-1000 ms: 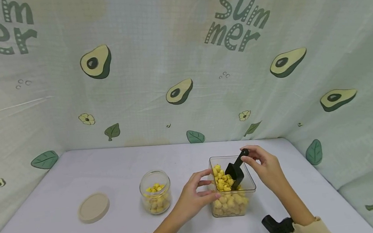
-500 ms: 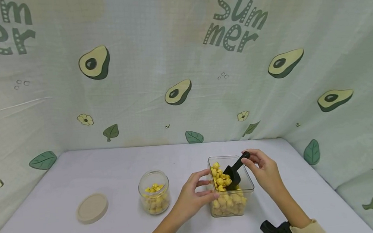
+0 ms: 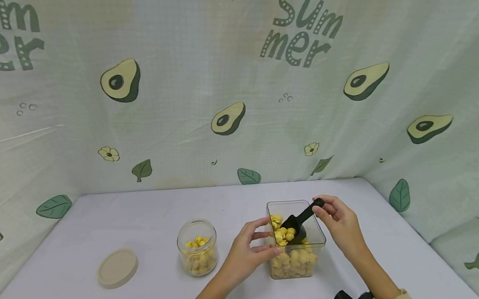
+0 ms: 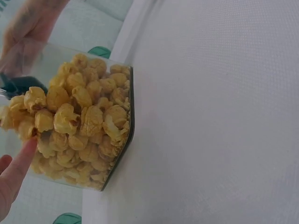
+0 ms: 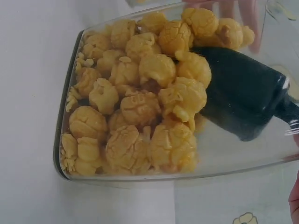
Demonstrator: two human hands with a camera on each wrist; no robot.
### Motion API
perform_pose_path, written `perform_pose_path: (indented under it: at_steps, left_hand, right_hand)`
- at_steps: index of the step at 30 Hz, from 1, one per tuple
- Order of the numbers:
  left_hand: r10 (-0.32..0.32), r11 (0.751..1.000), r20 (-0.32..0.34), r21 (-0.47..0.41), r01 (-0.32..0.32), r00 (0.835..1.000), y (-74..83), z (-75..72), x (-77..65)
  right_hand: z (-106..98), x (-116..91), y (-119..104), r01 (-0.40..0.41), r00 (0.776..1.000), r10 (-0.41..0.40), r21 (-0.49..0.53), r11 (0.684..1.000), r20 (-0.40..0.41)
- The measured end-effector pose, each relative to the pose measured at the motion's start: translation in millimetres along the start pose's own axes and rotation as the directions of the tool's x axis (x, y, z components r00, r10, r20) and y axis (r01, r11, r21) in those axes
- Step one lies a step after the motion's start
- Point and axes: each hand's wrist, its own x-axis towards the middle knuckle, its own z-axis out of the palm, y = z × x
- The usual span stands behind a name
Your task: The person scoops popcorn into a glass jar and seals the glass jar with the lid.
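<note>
In the head view my right hand (image 3: 341, 221) pinches the end of a black scoop's (image 3: 300, 218) handle between thumb and fingers. The scoop's bowl is inside a clear square container (image 3: 318, 244), with yellow popcorn (image 3: 291, 263) under and in front of it. Spread fingers of my left hand (image 3: 247, 251) rest against the container's left side, the thumb by its front corner. Through the clear wall, the right wrist view shows the dark scoop bowl (image 5: 243, 91) beside popcorn pieces (image 5: 140, 107). A fingertip (image 4: 29, 148) of the left hand touches the wall in the left wrist view.
A round glass jar (image 3: 184, 239), uncovered and partly filled with popcorn, stands left of the container. Farther left lies a round beige lid (image 3: 117, 268). Behind the white table (image 3: 150, 216) hangs a printed cloth (image 3: 172, 79).
The scoop has tilted from steep to flatter, its handle end moving down and right with the right hand. Popcorn now sits at the bowl's mouth. The left hand stays against the container.
</note>
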Motion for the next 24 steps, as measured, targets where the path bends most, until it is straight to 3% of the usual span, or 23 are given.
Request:
perform_pose_path:
  at_steps: [6, 12, 15, 18, 24]
  left_hand:
    - [0.001, 1.000, -0.007, 0.000, -0.001, 1.000, -0.2, -0.3, -0.1]
    - [0.000, 1.000, -0.007, -0.003, 0.000, 1.000, 0.3, 1.2, 0.7]
    - [-0.008, 1.000, -0.012, 0.002, 0.008, 1.000, 0.4, 0.7, 0.1]
    - [-0.015, 1.000, -0.017, 0.000, 0.015, 1.000, 0.1, 0.2, -0.4]
    - [-0.005, 1.000, -0.015, -0.007, 0.005, 1.000, -0.8, 1.1, 0.3]
  right_hand:
    - [-2, -2, -4, 0.114, 0.993, -0.112, -0.104, 0.988, 0.027]
    - [-6, -5, -3, 0.170, 0.984, -0.167, -0.055, 0.984, 0.057]
    - [-4, -8, -2, 0.125, 0.992, -0.124, -0.033, 0.992, 0.036]
    - [-2, -12, -1, 0.032, 0.999, -0.031, 0.035, 0.999, -0.022]
    - [4, -19, 3, -0.087, 0.984, 0.122, 0.248, 0.965, -0.128]
